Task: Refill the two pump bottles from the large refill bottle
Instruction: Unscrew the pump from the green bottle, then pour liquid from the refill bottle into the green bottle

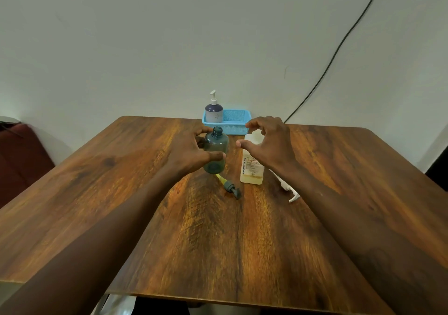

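Note:
A dark teal pump bottle stands uncapped on the wooden table. My left hand wraps its left side, thumb across the front. Its grey pump head with a yellow tube lies on the table just in front. To the right stands the white refill bottle with a printed label and no cap. My right hand hovers at its top with fingers spread, and I cannot tell if it touches. A white pump head lies by my right forearm. A second, purple-and-white pump bottle stands in a blue basket.
The blue plastic basket sits at the table's far edge against the pale wall. A black cable runs down the wall at the right. A dark red seat is at the left beyond the table.

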A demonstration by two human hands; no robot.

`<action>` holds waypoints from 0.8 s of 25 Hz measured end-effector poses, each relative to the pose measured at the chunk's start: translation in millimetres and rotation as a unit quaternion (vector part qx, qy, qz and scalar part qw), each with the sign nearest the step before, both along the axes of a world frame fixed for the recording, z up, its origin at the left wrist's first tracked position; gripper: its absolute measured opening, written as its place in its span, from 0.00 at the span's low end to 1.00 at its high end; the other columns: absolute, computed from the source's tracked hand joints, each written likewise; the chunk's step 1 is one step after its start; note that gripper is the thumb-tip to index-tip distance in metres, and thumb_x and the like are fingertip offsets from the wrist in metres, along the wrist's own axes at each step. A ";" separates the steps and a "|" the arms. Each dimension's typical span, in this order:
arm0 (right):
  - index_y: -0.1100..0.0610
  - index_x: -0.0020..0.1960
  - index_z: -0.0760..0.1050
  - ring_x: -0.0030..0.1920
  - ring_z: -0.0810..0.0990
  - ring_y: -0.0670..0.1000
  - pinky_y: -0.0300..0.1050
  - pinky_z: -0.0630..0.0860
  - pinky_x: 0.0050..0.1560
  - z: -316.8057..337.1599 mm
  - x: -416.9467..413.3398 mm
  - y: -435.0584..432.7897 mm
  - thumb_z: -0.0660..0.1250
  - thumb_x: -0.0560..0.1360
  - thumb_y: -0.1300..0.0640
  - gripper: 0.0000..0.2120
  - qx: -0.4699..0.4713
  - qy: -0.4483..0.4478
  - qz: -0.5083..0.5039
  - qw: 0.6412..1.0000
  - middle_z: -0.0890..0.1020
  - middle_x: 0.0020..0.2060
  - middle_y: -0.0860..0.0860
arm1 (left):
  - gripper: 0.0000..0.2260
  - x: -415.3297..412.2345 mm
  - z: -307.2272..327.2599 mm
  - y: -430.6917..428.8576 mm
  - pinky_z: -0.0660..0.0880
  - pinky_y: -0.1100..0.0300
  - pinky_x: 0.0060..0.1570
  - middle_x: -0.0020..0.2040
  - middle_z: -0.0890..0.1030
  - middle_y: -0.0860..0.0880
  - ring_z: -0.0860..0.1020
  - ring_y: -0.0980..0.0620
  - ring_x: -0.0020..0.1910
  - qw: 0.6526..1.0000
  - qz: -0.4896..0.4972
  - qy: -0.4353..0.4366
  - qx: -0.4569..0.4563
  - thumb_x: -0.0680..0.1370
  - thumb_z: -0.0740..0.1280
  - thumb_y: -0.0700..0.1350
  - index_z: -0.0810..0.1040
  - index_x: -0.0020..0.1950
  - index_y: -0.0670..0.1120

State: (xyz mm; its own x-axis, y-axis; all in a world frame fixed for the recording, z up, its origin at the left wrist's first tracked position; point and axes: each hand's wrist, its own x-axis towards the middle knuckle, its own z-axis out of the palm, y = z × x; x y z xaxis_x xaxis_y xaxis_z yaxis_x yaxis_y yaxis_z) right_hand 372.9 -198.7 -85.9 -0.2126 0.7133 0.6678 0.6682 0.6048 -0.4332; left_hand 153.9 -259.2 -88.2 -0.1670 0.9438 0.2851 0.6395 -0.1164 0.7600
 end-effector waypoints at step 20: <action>0.52 0.66 0.77 0.56 0.79 0.48 0.33 0.74 0.46 -33.7 19.3 25.5 0.85 0.59 0.41 0.40 -0.089 0.039 0.005 0.995 0.82 0.60 0.48 | 0.38 22.8 1.1 18.7 0.80 0.61 0.52 0.68 0.80 0.48 0.80 0.51 0.60 0.999 -0.025 0.036 0.015 0.66 0.82 0.55 0.74 0.74 0.52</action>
